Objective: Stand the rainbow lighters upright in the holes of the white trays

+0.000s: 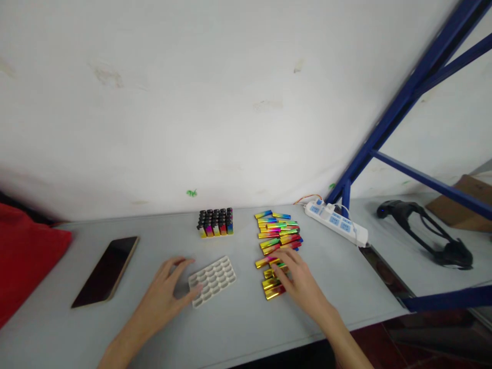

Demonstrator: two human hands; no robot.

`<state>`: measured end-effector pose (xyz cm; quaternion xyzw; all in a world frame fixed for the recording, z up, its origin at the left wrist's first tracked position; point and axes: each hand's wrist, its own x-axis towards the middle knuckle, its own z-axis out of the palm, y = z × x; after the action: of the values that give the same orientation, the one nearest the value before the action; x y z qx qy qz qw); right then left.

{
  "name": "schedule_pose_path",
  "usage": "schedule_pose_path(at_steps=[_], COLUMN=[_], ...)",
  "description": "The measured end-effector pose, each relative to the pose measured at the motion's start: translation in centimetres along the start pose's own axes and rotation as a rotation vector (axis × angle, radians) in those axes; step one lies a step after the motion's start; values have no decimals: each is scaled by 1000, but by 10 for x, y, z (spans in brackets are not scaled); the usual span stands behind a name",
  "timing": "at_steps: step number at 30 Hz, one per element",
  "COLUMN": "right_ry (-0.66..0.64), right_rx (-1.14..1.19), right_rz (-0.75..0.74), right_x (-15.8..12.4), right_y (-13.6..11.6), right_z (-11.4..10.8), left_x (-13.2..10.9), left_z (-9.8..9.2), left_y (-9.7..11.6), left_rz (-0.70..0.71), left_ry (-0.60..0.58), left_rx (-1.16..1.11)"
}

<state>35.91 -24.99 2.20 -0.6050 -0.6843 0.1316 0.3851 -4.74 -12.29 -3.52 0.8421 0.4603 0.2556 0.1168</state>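
Shiny sleeves are lying loose on our bench, from near its far edge toward the near one. Our right hand is resting among them; we cannot tell whether it is gripping one. Our left hand is standing wide, thumb at the pale tray. Black-topped lighters are standing near the far edge.

The right hand partly hides the metallic casings beneath it; grip unconfirmed. The left hand obscures part of the white compartment tray with its thumb. Red cloth is cut off at left, cardboard box at right; power strip markings are illegibly small.
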Motion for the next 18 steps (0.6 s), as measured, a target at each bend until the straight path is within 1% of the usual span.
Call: schedule_pose_path(at_steps=[2, 3, 5, 6, 9, 11, 13, 15, 18], right_ry=[49, 74, 66, 64, 57, 41, 15, -3, 33], right_rx=[-67, -110, -204, -221, -227, -215, -189, -151, -70], right_rz=[20, 38, 134, 166, 219, 247, 273, 292, 303], right_x=[27, 43, 76, 92, 130, 146, 155, 160, 161], right_y=[31, 46, 75, 87, 112, 121, 126, 128, 128], right_z=[-16, -23, -35, -38, -40, -38, -37, -38, -42], left_x=[-15, -19, -18, -13, 18, 45, 70, 90, 106], left_z=[0, 0, 0, -1, -5, -7, -7, -3, 5], left_y=[13, 18, 26, 29, 33, 36, 39, 43, 46], left_rz=[32, 35, 54, 69, 120, 157, 182, 190, 221], left_ry=[-30, -35, -61, -86, -190, -245, -291, -321, -337], left_rx=[-4, -3, -5, -11, -27, -12, 5, 7, -21])
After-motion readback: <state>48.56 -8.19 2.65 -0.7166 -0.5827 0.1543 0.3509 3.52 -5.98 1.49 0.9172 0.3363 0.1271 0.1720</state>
